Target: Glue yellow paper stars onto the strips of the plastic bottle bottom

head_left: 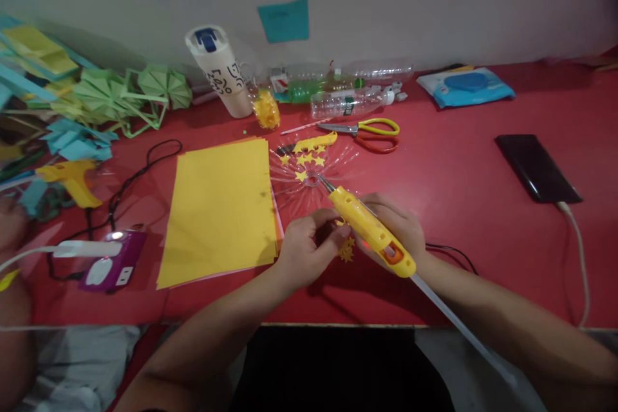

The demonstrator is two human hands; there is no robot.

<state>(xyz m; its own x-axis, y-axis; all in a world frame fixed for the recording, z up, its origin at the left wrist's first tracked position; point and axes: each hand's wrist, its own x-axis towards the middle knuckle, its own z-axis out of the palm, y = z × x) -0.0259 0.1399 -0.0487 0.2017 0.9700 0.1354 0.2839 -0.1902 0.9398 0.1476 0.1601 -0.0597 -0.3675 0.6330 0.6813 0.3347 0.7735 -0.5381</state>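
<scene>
My right hand [403, 225] is wrapped round a yellow hot glue gun [367, 222], its metal nozzle pointing up and left and a long glue stick trailing from its rear. My left hand [309, 244] is closed beside the gun, thumb and forefinger pinched at a small yellow paper star [340, 224]. Just below those fingertips lies a cluster of yellow stars [346, 250]. Beyond the nozzle, a clear plastic bottle bottom [313, 179] is cut into strips and splayed flat. Several loose stars [309, 159] and a yellow cutter [316, 142] lie around its far side.
Yellow paper sheets [219, 212] lie to the left, scissors [362, 131] and plastic bottles [347, 103] behind. A tumbler [224, 74], wipes pack [466, 87] and phone [538, 167] stand or lie about. Far left are another glue gun [72, 177], a purple power strip [113, 264] and another person's arm [14, 309].
</scene>
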